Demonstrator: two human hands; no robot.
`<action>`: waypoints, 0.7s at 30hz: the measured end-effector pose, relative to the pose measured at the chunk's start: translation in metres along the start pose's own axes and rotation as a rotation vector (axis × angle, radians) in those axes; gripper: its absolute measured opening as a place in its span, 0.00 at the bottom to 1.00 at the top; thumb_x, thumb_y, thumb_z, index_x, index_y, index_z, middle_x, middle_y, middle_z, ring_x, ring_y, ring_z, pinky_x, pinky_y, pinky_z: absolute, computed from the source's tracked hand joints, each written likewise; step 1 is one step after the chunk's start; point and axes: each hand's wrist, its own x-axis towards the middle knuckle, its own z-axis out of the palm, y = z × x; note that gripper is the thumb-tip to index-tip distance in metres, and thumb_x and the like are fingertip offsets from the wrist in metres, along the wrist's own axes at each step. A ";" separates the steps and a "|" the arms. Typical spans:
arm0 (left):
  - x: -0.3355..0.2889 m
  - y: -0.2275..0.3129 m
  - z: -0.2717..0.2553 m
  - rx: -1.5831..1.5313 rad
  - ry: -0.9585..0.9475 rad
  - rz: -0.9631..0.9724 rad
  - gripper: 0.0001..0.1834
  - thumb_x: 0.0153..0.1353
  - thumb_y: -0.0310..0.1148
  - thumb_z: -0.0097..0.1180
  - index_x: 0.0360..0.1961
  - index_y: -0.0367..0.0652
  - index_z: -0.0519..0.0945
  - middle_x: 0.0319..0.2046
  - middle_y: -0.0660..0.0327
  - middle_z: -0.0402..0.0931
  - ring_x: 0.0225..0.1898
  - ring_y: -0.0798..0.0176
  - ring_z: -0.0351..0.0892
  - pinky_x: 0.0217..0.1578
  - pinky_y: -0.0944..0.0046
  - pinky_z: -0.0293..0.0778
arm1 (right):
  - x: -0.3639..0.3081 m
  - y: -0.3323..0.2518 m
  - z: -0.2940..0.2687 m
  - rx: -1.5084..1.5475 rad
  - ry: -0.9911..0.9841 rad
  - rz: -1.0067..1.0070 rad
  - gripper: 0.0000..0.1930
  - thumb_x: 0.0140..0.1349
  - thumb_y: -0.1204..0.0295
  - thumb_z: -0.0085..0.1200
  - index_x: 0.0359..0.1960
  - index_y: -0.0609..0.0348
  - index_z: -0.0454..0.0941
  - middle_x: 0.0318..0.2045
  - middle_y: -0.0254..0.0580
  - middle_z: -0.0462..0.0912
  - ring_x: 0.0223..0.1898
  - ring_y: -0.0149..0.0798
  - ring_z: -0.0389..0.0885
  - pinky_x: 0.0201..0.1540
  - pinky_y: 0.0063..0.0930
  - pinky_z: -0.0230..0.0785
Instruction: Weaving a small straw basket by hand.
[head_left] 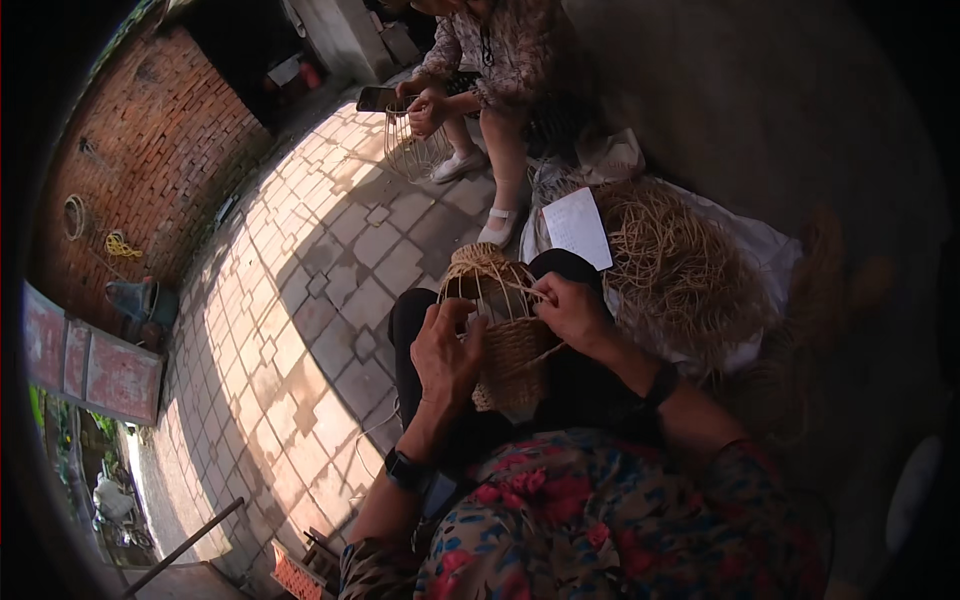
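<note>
A half-woven straw basket (511,362) rests between my knees, its lower body densely woven, with bare upright ribs (490,297) above and a woven band (478,262) at the far end. My left hand (447,352) is closed on the basket's left side, its curled fingers at the ribs. On the other side my right hand (575,312) pinches a straw strand (541,292) beside the ribs. Another loose strand (548,353) runs from the woven part under my right wrist. Some of my left fingertips are hidden.
To the right, a heap of straw cords (675,250) lies on a white sheet (765,235), with a white paper (577,228) at its edge. Ahead, a seated person (500,60) holds a wire-like frame (408,145) and a phone (376,99). A pole (190,545) stands lower left.
</note>
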 end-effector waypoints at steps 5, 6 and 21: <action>0.002 0.010 0.010 -0.128 -0.048 0.120 0.08 0.57 0.30 0.52 0.39 0.46 0.77 0.32 0.53 0.77 0.32 0.45 0.79 0.32 0.51 0.73 | -0.015 0.044 -0.036 -0.191 0.176 0.058 0.08 0.59 0.70 0.52 0.32 0.62 0.76 0.26 0.56 0.79 0.33 0.58 0.79 0.33 0.43 0.70; 0.004 0.014 0.010 -0.138 -0.123 0.103 0.09 0.57 0.29 0.51 0.40 0.46 0.77 0.31 0.48 0.78 0.33 0.42 0.79 0.34 0.49 0.73 | -0.016 0.057 -0.047 -0.104 0.180 0.169 0.09 0.60 0.68 0.51 0.33 0.63 0.76 0.27 0.56 0.79 0.32 0.59 0.79 0.33 0.43 0.70; 0.031 -0.001 0.016 -0.600 -0.259 -0.294 0.12 0.56 0.25 0.50 0.42 0.43 0.76 0.23 0.57 0.80 0.25 0.65 0.82 0.26 0.66 0.75 | -0.071 -0.021 -0.053 -0.335 -0.492 -0.383 0.14 0.57 0.68 0.57 0.45 0.54 0.76 0.37 0.42 0.78 0.38 0.48 0.79 0.38 0.38 0.73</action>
